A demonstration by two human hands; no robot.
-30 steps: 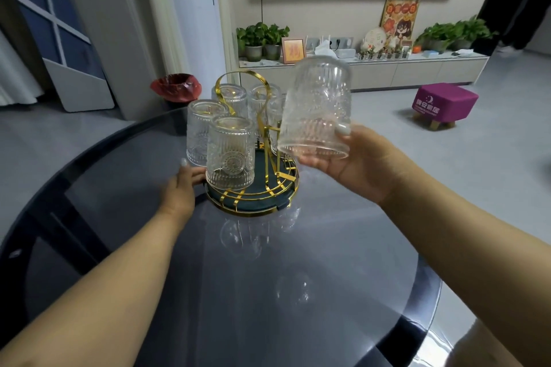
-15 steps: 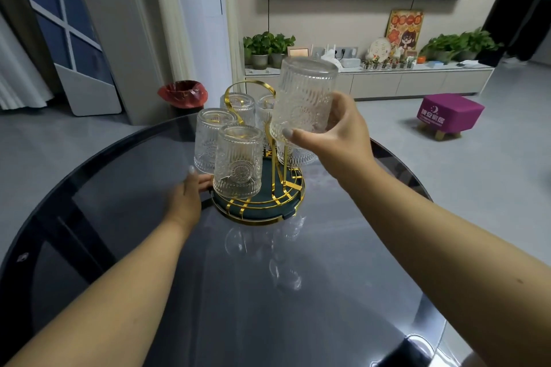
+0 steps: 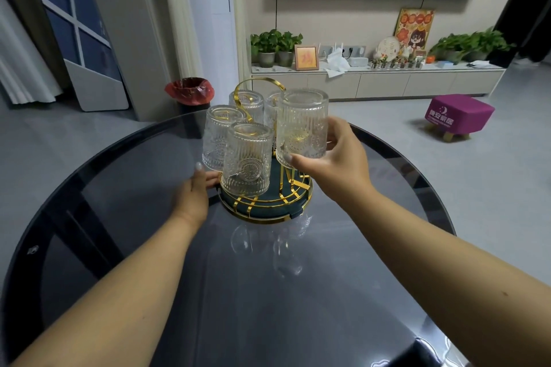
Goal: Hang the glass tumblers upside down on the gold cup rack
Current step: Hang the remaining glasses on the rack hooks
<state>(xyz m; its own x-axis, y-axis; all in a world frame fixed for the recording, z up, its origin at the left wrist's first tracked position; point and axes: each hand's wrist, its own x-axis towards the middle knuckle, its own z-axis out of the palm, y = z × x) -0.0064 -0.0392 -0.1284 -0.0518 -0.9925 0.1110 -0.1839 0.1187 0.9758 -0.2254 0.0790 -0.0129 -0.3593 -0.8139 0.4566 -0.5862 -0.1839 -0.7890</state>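
One round table (image 3: 125, 211) of dark smoked glass fills most of the view, and its top mirrors faint shapes of the glasses. Toward its far side stands the gold cup rack (image 3: 266, 203), which has a round dark green base with gold bars, a gold rim and a gold loop handle at the top.

Four glass tumblers already hang upside down on the rack: the front tumbler (image 3: 247, 159), the left tumbler (image 3: 217, 135) just behind it, and two more at the back, the back left tumbler (image 3: 247, 104) and the back right tumbler (image 3: 272, 116), which is partly hidden. All have the same ribbed and embossed pattern.

The right hand (image 3: 334, 162) holds a fifth tumbler (image 3: 302, 125), also upside down, at the right side of the rack. The thumb lies on its near lower edge and the other fingers wrap around the far side, so the hand is closed on the glass. A gold piece shows through its wall, but I cannot tell if the tumbler sits fully on its peg.

The left hand (image 3: 195, 189) rests on the table at the left edge of the rack base. Its fingers are loosely together and touch the rim, and the thumb points up; it grips nothing.
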